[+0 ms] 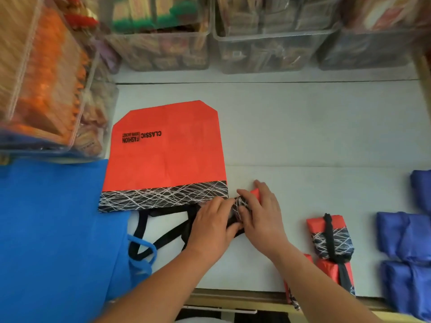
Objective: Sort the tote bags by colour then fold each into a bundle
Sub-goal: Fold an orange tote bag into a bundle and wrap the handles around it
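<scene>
A red tote bag (163, 155) with a black scribble-patterned band lies flat on the white table, its black handles trailing toward me. Just right of it, both hands hold a small folded red-and-black bundle (255, 193). My left hand (210, 227) grips its near end, and my right hand (261, 213) lies over the top with fingers curled round it. A flat blue tote bag (53, 229) covers the table's left side. Finished red bundles (331, 236) tied with black straps sit at the right. Folded blue bundles (403, 234) lie at the far right.
Clear plastic bins (161, 47) packed with goods line the back of the table. A stacked clear bin (46, 78) with orange contents stands at the left. The table's front edge (233, 297) runs just below my forearms.
</scene>
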`<control>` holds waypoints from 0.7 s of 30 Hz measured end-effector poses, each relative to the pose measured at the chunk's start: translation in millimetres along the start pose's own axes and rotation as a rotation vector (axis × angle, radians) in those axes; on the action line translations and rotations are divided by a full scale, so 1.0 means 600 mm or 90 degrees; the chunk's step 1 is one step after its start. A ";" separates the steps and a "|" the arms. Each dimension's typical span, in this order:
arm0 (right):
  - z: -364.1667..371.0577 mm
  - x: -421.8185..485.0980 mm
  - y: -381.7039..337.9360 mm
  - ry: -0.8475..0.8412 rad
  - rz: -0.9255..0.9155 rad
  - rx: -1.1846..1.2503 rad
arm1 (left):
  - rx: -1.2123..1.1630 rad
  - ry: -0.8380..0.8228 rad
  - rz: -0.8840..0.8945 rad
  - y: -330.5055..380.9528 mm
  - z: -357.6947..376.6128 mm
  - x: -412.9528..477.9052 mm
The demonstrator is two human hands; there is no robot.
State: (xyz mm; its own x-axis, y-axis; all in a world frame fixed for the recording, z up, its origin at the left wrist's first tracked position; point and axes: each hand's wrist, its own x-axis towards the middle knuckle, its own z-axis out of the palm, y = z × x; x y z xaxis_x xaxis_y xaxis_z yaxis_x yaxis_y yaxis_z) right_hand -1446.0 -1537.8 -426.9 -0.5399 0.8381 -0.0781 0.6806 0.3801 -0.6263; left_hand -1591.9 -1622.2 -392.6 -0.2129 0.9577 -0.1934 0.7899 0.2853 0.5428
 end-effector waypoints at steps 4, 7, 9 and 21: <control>0.004 0.003 -0.004 0.003 -0.001 -0.012 | 0.083 -0.136 0.065 -0.041 0.004 -0.071; 0.013 -0.011 -0.006 0.005 0.002 -0.036 | 0.127 -0.057 0.094 -0.054 0.010 -0.079; 0.020 -0.031 -0.007 0.002 0.009 -0.053 | 0.172 -0.013 0.131 -0.049 0.013 -0.069; 0.004 -0.053 -0.007 -0.159 0.069 -0.081 | 0.054 -0.174 0.219 -0.031 -0.081 -0.168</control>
State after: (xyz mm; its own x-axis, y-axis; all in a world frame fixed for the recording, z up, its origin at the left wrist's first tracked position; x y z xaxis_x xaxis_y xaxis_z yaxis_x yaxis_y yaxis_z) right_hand -1432.8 -1566.9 -423.6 -0.5553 0.7599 -0.3380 0.7888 0.3525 -0.5035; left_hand -1613.2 -1722.0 -343.2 0.2221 0.9479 -0.2283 0.8345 -0.0637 0.5473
